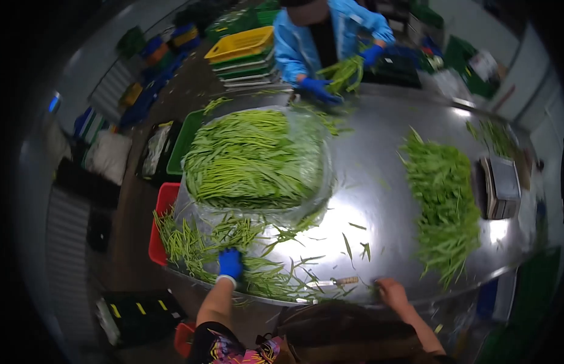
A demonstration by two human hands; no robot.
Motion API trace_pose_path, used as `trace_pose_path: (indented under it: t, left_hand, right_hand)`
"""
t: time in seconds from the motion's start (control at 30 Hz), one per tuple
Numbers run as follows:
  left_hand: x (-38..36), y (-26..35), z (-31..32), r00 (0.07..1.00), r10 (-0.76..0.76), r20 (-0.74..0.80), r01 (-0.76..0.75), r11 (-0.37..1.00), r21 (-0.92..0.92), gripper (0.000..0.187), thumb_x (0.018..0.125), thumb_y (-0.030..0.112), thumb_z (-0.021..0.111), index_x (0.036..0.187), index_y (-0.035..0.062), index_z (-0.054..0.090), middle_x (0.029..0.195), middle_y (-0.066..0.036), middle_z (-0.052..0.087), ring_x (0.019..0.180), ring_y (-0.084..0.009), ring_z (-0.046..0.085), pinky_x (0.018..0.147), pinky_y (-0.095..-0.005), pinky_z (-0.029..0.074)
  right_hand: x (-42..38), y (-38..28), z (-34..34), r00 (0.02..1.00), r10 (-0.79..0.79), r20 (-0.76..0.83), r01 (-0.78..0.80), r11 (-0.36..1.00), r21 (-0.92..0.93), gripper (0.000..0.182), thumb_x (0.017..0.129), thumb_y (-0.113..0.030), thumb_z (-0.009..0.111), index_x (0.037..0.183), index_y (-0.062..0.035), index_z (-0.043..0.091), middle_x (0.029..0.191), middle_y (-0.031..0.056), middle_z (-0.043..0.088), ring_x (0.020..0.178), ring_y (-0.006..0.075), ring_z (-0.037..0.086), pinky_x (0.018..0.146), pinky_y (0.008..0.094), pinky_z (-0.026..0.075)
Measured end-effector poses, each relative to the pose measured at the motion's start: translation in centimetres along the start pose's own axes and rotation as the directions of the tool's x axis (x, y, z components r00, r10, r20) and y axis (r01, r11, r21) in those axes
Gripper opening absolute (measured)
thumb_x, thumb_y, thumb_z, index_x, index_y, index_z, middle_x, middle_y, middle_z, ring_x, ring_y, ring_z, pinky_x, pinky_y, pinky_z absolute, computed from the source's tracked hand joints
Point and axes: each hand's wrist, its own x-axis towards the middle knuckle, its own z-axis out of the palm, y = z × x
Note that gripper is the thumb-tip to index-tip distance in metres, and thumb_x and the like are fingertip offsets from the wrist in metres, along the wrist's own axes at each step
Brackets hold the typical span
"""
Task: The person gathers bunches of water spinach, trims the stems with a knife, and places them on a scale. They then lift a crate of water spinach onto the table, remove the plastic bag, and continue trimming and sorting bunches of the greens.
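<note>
My left hand [230, 264], in a blue glove, rests among loose green leafy stems [264, 279] at the table's near left edge; its fingertips are lost in the greens. My bare right hand [391, 292] is at the near edge, fingers drawn together, with a small dark bit at their tips that I cannot make out. Left of it lies a knife [338, 282] with a wooden handle, its blade partly among scraps. Beyond my left hand is a big stack of trimmed green stems [245, 158] in a clear plastic bag [315, 158].
Across the metal table [379, 164], a person in blue gloves [318, 88] holds a bunch of greens [346, 74]. A leafy pile [443, 203] lies at right, near a scale-like box [503, 185]. Red [163, 224] and green crates [188, 136] stand at the left edge.
</note>
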Motion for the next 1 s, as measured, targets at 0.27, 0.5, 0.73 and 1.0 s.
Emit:
trace_pose_path:
  t: [0.27, 0.5, 0.73, 1.0]
  left_hand:
    - [4.3, -6.2, -3.5, 0.922, -0.381, -0.063, 0.119, 0.435, -0.892, 0.028, 0.087, 0.018, 0.063, 0.113, 0.0088, 0.07, 0.096, -0.013, 0.071, 0.081, -0.0253, 0.068, 0.074, -0.0321, 0.052]
    - [9.8, -2.0, -11.5, 0.975, -0.203, 0.088, -0.019, -0.475, -0.88, 0.031, 0.097, 0.015, 0.055, 0.126, 0.0045, 0.06, 0.104, -0.008, 0.07, 0.087, -0.0162, 0.066, 0.079, -0.0274, 0.052]
    - [12.3, -0.6, -11.9, 0.974, -0.161, 0.159, -0.014, -0.746, -0.666, 0.037, 0.096, 0.015, 0.059, 0.13, 0.0062, 0.048, 0.121, -0.01, 0.063, 0.102, -0.0213, 0.063, 0.085, -0.0305, 0.05]
    - [13.0, -0.6, -12.1, 0.961, -0.187, 0.202, -0.034, -0.81, -0.585, 0.034, 0.094, 0.015, 0.059, 0.126, 0.0063, 0.051, 0.114, -0.01, 0.063, 0.096, -0.0216, 0.065, 0.084, -0.0342, 0.05]
  right_hand:
    - [15.6, -15.6, 2.5, 0.957, -0.278, 0.086, 0.275, 0.96, 0.05, 0.026, 0.081, -0.008, 0.067, 0.107, -0.0081, 0.066, 0.104, 0.0134, 0.067, 0.099, 0.0349, 0.063, 0.085, 0.0426, 0.052]
    - [33.8, -32.5, 2.3, 0.803, -0.569, -0.176, 0.567, 0.821, -0.068, 0.026, 0.081, -0.007, 0.066, 0.107, -0.0022, 0.064, 0.11, 0.0173, 0.064, 0.108, 0.0362, 0.056, 0.095, 0.0425, 0.045]
    - [47.7, -36.8, 6.5, 0.889, -0.444, -0.11, 0.435, 0.895, -0.096, 0.045, 0.082, -0.016, 0.071, 0.122, -0.0014, 0.058, 0.124, 0.0204, 0.059, 0.116, 0.0393, 0.052, 0.102, 0.0433, 0.041]
    - [50.8, -37.8, 9.3, 0.934, -0.357, -0.005, 0.353, 0.926, -0.137, 0.064, 0.074, -0.026, 0.079, 0.129, -0.0031, 0.056, 0.123, 0.0179, 0.056, 0.116, 0.036, 0.05, 0.102, 0.0429, 0.041]
